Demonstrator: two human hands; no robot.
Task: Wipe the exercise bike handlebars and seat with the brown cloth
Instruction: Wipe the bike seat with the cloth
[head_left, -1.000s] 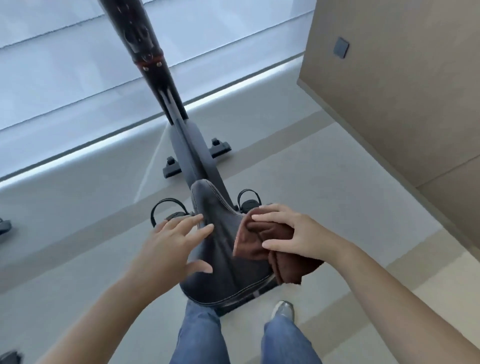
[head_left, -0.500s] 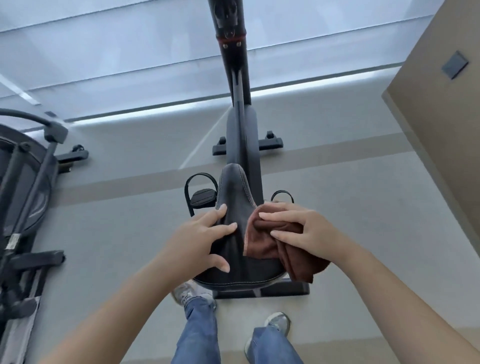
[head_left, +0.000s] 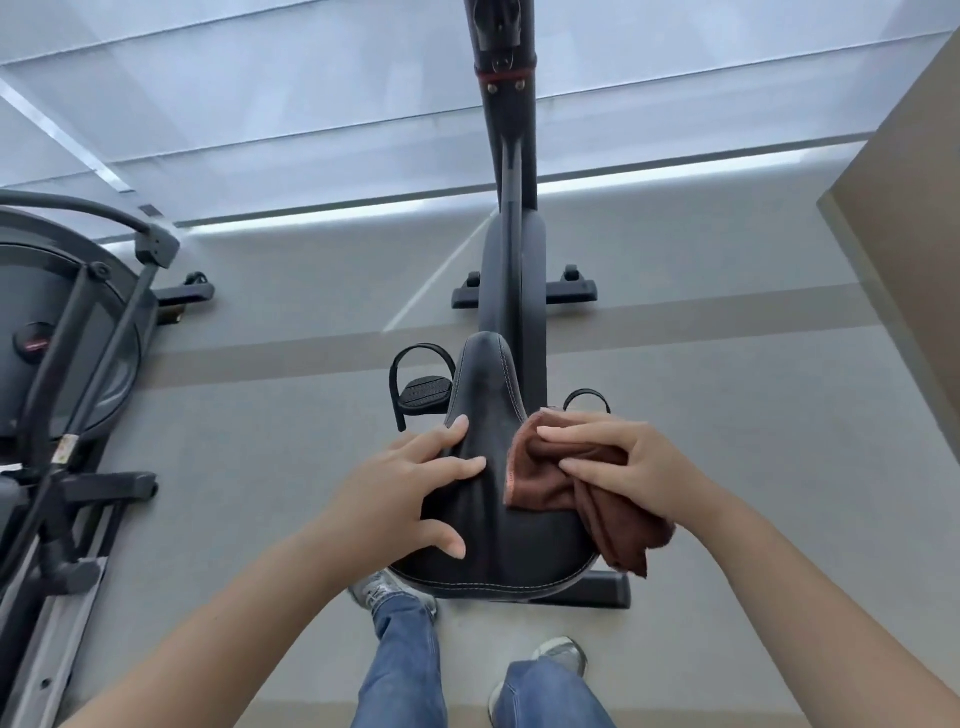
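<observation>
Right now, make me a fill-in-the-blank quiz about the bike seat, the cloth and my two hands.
1. The right hand holds a ____ cloth on the seat.
2. The left hand rests on the seat, holding ____.
3. The cloth hangs off the seat's ____ edge.
4. A second machine stands to the bike's ____.
Missing words: brown; nothing; right; left.
</observation>
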